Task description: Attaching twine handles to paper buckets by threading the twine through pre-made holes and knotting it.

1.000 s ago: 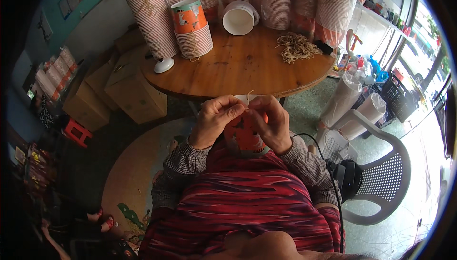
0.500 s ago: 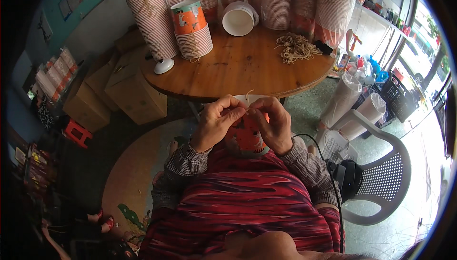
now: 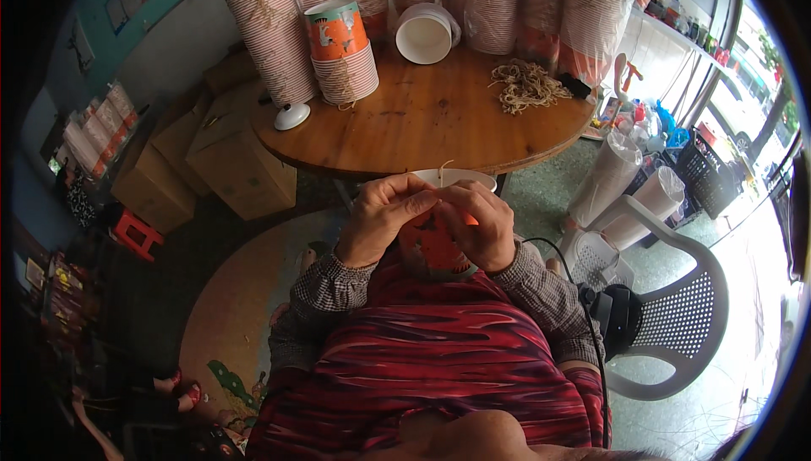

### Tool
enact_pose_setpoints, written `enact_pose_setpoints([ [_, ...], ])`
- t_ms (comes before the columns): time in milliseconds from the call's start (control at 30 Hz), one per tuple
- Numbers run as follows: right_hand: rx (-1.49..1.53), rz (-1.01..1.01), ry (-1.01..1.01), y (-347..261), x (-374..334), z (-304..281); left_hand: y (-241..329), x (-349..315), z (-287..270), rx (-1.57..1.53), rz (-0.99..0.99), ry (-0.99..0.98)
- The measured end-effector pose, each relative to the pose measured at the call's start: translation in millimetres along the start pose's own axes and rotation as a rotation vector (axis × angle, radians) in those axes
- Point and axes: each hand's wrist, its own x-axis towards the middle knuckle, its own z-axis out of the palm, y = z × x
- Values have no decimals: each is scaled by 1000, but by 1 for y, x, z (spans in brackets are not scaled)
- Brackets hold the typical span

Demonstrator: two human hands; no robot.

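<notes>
An orange printed paper bucket with a white rim rests in my lap, close to the table's front edge. A thin piece of twine sticks up at its rim, with its lower part running down to my fingers. My left hand pinches the twine between thumb and fingertips in front of the bucket's upper wall. My right hand is pinched against it from the other side, its fingers folded over the twine. The fingertips hide where the twine meets the bucket.
On the round wooden table stand tall bucket stacks, a shorter stack, a bucket on its side, a twine heap and a white lid. A grey plastic chair is at right, cardboard boxes at left.
My right hand has rolled inward and its fingers now fold over toward the left fingertips. More of the bucket's white rim shows above it. The left hand has barely moved.
</notes>
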Motion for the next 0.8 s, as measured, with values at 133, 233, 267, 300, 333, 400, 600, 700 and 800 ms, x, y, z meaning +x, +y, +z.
enact_pose_setpoints([
  [133,-41,-50,21,2,0,0,-3,1,0,31,33,1],
  [233,-54,-65,32,4,-1,-1,-4,2,1,79,66,8],
  [267,-45,-48,16,4,-1,-2,-5,2,1,104,79,14],
  [300,-36,-31,2,4,-2,-3,-4,2,1,103,78,13],
  [333,-37,-30,2,3,-2,-3,-2,2,2,135,68,8],
  [400,0,59,51,2,-2,-1,5,1,4,169,57,6],
  [600,180,274,67,6,-4,3,-5,6,0,389,334,31],
  [700,203,327,56,3,-2,1,-7,8,2,407,397,73],
  [800,184,335,39,7,-5,0,-10,9,2,549,469,124],
])
